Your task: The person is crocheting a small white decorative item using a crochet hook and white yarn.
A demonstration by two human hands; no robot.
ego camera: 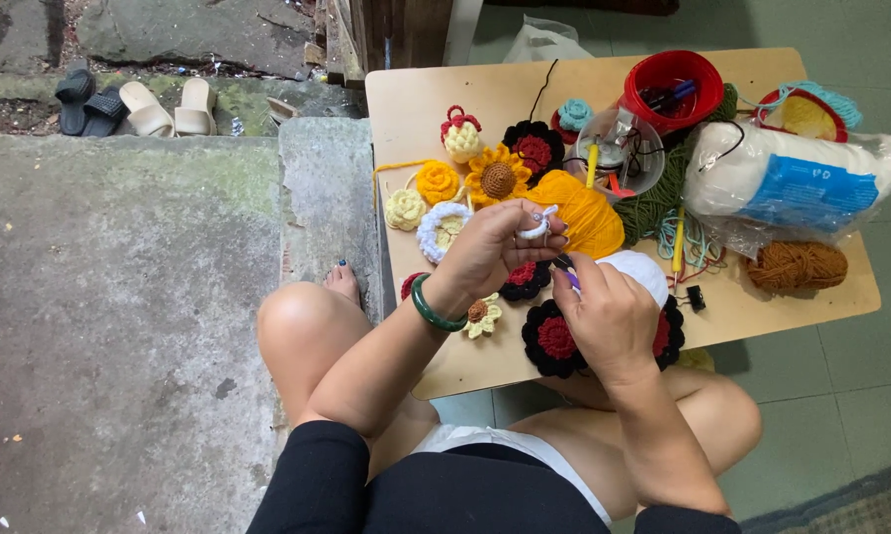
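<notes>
My left hand (495,249), with a green bangle on its wrist, pinches a small white crochet piece (538,224) above a low wooden table (416,109). My right hand (612,314) is shut on a purple crochet hook (570,278) that points up toward the white piece. A white ball of yarn (643,271) lies just behind my right hand. Under my hands lie black-and-red crochet flowers (552,339). A yellow yarn ball (586,210) sits right behind my left hand.
Several crochet flowers, a sunflower (497,178) and a white ring (442,229) lie at the table's left. A red bowl (675,87), a clear container (619,148), a bag of white stuffing (787,176) and brown yarn (796,265) are at right. Sandals (134,107) lie on the concrete.
</notes>
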